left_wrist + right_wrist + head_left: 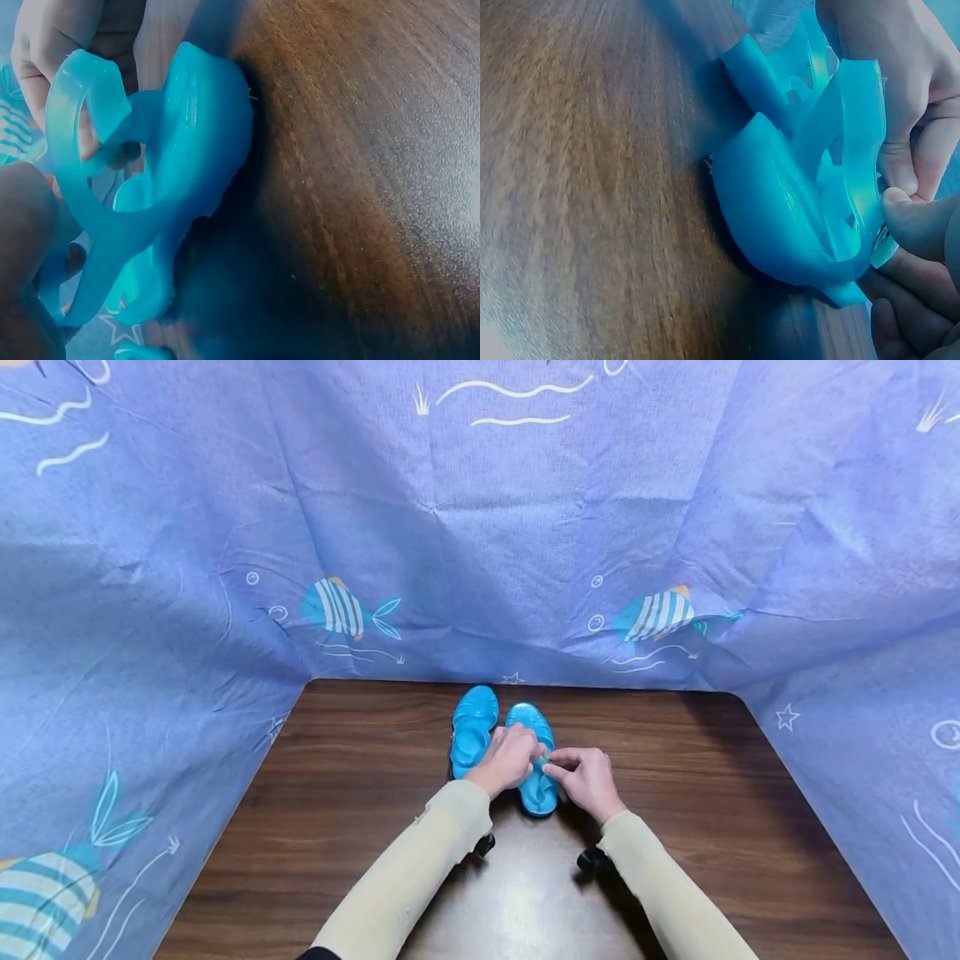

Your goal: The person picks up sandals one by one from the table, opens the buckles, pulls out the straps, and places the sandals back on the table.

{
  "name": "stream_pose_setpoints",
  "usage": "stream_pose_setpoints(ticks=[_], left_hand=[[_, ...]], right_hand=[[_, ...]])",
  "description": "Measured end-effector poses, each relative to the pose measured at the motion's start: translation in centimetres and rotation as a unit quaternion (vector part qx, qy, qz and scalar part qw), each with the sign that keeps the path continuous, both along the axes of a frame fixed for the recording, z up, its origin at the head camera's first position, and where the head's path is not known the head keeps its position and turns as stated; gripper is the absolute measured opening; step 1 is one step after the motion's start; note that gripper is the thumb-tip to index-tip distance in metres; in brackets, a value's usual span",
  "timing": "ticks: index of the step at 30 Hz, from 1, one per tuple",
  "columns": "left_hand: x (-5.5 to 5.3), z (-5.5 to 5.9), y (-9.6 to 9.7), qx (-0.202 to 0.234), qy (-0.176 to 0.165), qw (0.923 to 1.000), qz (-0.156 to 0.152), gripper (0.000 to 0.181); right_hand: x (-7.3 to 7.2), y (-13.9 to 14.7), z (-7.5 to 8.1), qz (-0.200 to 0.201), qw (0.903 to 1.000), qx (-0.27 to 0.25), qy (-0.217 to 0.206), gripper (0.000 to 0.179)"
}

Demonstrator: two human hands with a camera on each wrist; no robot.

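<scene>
Two blue jelly sandals lie side by side on the table. My left hand (pixel 510 758) reaches over the right-hand sandal (pixel 538 797), its fingers pinching the ankle strap (pixel 112 259) from the left side. From the right, my right hand (pixel 588 779) pinches the strap by its side, thumb and index finger together. In the right wrist view the thumbs of both hands come close together beside a small buckle (pixel 885 238), partly hidden by fingers. The strap stands up in a loop above the heel. The left-hand sandal (pixel 476 710) lies partly behind my left wrist.
The dark wood-grain table (pixel 360 752) reaches back to a blue fabric curtain (pixel 510 568) printed with striped fish, which surrounds it at the back and both sides. Dark wrist-camera mounts (pixel 590 861) hang beneath both sleeves, near the tabletop.
</scene>
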State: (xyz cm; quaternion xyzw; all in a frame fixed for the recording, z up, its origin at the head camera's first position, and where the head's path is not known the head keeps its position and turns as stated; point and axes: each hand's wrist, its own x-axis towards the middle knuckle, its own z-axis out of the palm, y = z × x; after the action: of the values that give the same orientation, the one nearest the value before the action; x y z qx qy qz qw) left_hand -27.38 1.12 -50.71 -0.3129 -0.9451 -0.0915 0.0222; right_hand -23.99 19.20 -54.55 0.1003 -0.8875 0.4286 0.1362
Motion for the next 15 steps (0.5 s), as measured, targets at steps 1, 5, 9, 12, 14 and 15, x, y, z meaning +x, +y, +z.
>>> stream_pose_setpoints(ticks=[1,5,9,12,14,15], left_hand=[[-0.07,0.07,-0.05,-0.001,-0.001,1.0000,-0.001,0.026],[-0.26,0.28,-0.22,0.003,-0.006,0.9999,-0.012,0.025],[-0.42,0.51,-0.18,0.016,0.001,0.9995,-0.026,0.021],[-0.40,0.80,-0.05,0.020,0.003,0.9993,-0.032,0.021],[-0.31,0.98,0.04,0.023,0.003,0.9993,-0.029,0.021],[-0.29,0.98,0.07,0.024,0.003,0.9993,-0.027,0.021]], right_hand=[[-0.04,0.00,0.02,-0.001,1.0000,0.001,0.000,0.015],[0.00,-0.10,0.22,-0.002,1.0000,0.008,-0.002,0.014],[0.10,-0.24,0.36,-0.004,0.9999,0.015,-0.002,0.014],[0.18,-0.33,0.48,-0.004,0.9998,0.017,-0.003,0.014],[0.23,-0.37,0.55,-0.005,0.9998,0.016,-0.005,0.013],[0.28,-0.39,0.61,-0.004,0.9999,0.015,-0.006,0.013]])
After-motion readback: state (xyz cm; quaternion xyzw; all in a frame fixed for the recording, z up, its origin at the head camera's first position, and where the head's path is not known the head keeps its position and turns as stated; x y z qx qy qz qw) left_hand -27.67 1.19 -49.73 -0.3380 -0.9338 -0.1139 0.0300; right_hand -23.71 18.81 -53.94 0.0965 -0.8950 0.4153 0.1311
